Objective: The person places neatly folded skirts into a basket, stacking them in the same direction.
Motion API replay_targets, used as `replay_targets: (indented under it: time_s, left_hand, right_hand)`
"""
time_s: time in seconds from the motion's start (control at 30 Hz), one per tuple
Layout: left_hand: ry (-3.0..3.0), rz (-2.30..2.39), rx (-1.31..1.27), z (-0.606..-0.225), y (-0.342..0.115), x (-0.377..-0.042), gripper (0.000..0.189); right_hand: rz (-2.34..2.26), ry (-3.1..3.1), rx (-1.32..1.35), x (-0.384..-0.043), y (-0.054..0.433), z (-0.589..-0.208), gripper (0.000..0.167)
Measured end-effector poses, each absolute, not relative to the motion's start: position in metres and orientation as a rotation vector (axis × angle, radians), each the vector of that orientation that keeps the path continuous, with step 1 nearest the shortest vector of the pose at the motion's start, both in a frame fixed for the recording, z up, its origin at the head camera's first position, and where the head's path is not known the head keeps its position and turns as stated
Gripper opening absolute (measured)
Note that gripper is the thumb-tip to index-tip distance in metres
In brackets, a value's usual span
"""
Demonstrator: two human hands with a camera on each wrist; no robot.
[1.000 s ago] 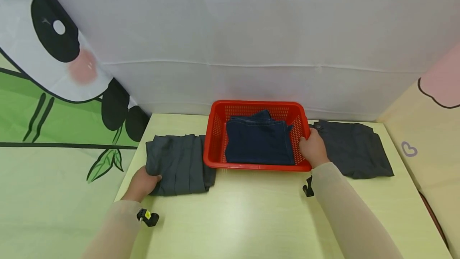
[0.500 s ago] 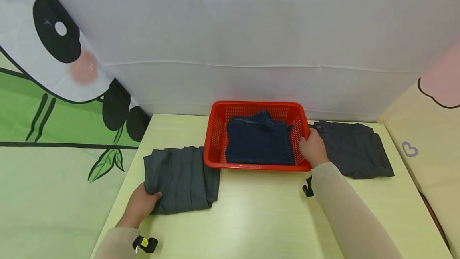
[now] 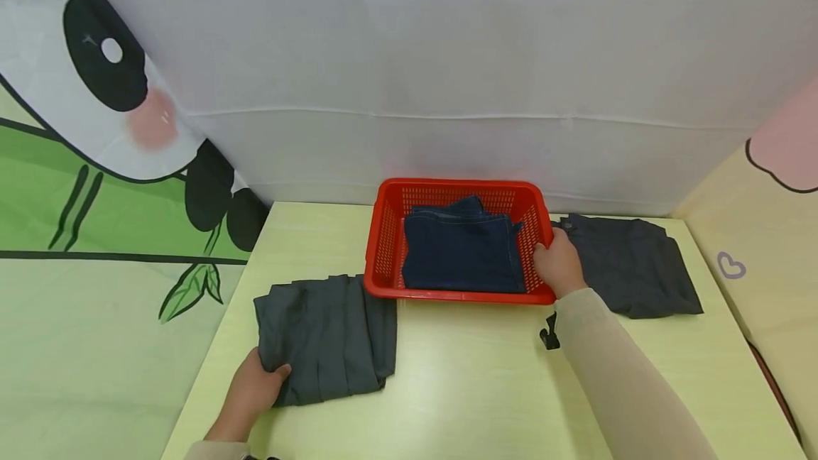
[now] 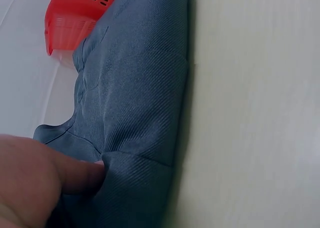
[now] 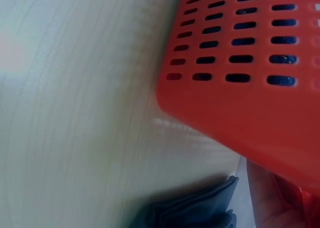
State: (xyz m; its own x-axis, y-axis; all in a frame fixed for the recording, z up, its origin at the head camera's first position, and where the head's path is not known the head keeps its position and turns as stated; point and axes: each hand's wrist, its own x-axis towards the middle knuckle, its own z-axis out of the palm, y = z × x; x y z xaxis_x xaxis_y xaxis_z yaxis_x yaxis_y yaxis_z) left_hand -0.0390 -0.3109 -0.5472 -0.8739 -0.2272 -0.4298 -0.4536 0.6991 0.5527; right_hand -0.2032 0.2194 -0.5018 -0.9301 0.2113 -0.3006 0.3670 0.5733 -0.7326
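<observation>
A folded grey pleated skirt [image 3: 326,339] lies on the left of the table in the head view. My left hand [image 3: 252,387] pinches its left edge, and the thumb [image 4: 82,177] presses into the cloth in the left wrist view. The fingers under the cloth are hidden. A red plastic basket [image 3: 463,296] with slotted walls stands at the back middle, with folded dark blue jeans [image 3: 461,254] inside. My right hand [image 3: 559,263] grips the basket's right rim. The skirt's upper right corner meets the basket's front left corner.
Folded dark grey trousers [image 3: 629,268] lie right of the basket, beside my right hand. A white cloth wall [image 3: 447,91] rises behind the pale wooden table [image 3: 466,375]. Printed cloth hangs at both sides.
My left hand has drawn the skirt toward the table's front, with the skirt's right side shifting slightly rightward. The basket and right hand have stayed in place.
</observation>
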Motion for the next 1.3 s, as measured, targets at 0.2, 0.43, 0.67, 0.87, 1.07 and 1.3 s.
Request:
replay_targets:
  time_s: [0.2, 0.43, 0.67, 0.87, 1.07, 1.3]
  left_hand:
    - [2.567, 0.97, -0.557, -0.548, -0.303, -0.028, 0.067]
    - [2.54, 0.997, -0.569, -0.552, -0.29, -0.02, 0.067]
    - [2.528, 0.978, -0.567, -0.551, -0.273, -0.008, 0.065]
    - [2.554, 0.963, -0.543, -0.554, -0.25, 0.002, 0.059]
    - [2.557, 0.94, -0.51, -0.552, -0.222, 0.002, 0.06]
    - [2.555, 0.956, -0.438, -0.553, -0.198, 0.003, 0.061]
  right_hand:
    - [-1.284, 2.624, 0.489, -0.203, 0.219, -0.502, 0.056]
    - [-1.289, 2.633, 0.483, -0.203, 0.22, -0.502, 0.056]
    - [-1.296, 2.649, 0.462, -0.204, 0.22, -0.503, 0.056]
    - [-1.306, 2.632, 0.479, -0.205, 0.22, -0.503, 0.057]
    - [-1.305, 2.628, 0.487, -0.204, 0.219, -0.502, 0.057]
    - [-1.307, 2.628, 0.476, -0.203, 0.219, -0.502, 0.057]
